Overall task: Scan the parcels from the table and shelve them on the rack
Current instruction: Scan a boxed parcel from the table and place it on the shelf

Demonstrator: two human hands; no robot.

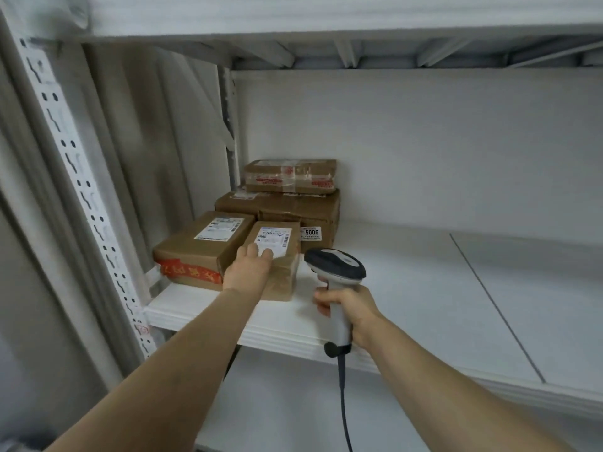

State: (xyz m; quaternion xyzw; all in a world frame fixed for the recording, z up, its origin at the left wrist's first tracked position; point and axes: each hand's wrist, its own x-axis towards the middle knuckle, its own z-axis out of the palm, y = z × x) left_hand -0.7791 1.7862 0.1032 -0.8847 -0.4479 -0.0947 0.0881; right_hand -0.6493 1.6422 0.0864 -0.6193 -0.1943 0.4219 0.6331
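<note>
A small brown parcel with a white label lies near the front of the white rack shelf. My left hand rests flat on its top, fingers straight, touching the label. To its left sits a larger brown parcel with red tape. Behind them stands a big box tagged 5006, with a flat taped parcel on top. My right hand grips the handle of a grey and white barcode scanner, just right of the small parcel, its head level with it.
The perforated rack upright runs down the left side. An upper shelf hangs low overhead. A seam crosses the shelf board on the right. The scanner's cable hangs down past the shelf edge.
</note>
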